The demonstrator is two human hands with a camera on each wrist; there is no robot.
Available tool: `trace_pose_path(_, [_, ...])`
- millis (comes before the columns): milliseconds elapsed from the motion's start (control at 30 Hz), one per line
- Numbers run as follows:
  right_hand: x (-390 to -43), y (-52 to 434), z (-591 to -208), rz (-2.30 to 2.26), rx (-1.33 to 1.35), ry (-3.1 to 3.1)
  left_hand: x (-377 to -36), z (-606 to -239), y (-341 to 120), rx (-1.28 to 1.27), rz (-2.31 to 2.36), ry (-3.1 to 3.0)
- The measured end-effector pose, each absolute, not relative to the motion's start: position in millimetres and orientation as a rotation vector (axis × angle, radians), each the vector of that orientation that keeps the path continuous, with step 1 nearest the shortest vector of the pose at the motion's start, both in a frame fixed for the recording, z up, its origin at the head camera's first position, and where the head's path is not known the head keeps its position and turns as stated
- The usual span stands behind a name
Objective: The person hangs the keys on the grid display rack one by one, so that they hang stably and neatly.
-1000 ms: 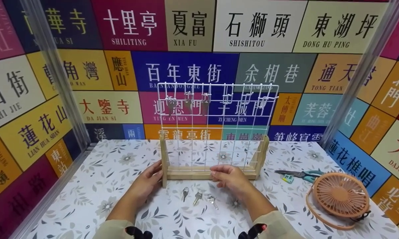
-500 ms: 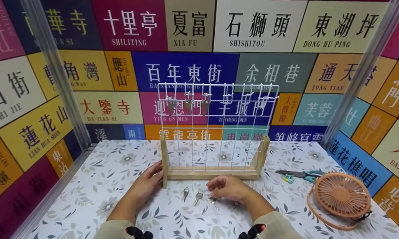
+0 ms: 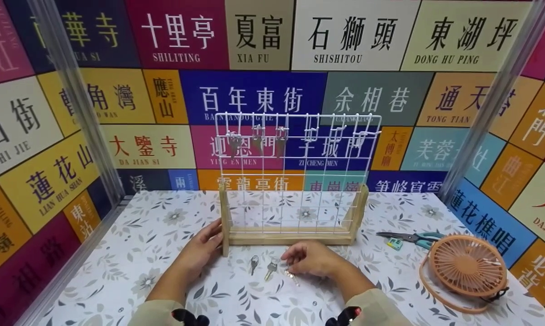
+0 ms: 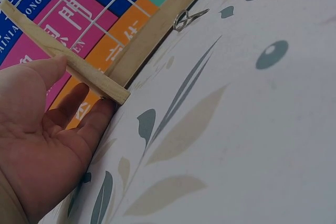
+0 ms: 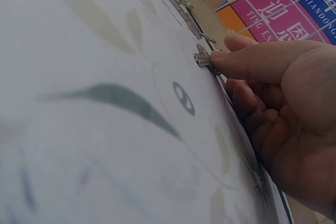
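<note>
- The right hand (image 3: 311,259) lay low on the table (image 3: 132,253), its thumb and fingers pinching the rightmost key (image 3: 291,273) of three lying in a row just in front of the rack (image 3: 295,181).
- The middle key (image 3: 270,268) and the left key (image 3: 253,262) rested flat on the floral cloth, untouched.
- The left hand (image 3: 202,248) was released, straight fingers pressed against the rack's left wooden post (image 4: 68,64).
- Three more keys (image 3: 256,140) hung on hooks in the wire grid's upper left.
- Pliers (image 3: 408,237) and a pink fan (image 3: 467,267) lay well apart to the right.
</note>
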State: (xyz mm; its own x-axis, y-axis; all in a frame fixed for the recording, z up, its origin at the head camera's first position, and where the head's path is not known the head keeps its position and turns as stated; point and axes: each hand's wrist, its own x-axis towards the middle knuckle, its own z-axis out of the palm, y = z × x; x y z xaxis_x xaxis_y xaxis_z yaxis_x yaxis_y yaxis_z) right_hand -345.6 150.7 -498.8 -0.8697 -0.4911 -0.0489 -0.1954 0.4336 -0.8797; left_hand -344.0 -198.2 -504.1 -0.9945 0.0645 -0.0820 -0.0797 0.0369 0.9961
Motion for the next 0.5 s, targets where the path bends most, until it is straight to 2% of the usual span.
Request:
trace_pose_path(267, [-347.8,156.7,-500.1,-1.423,-0.525,2.428,-344.0,-502.8,-198.0,-0.025,2.094,2.183])
trace_pose_path(500, [-351.9,161.4,-498.9,-1.7,-0.351,2.305,-343.7,-502.7,-199.1,-0.069,2.054,2.214])
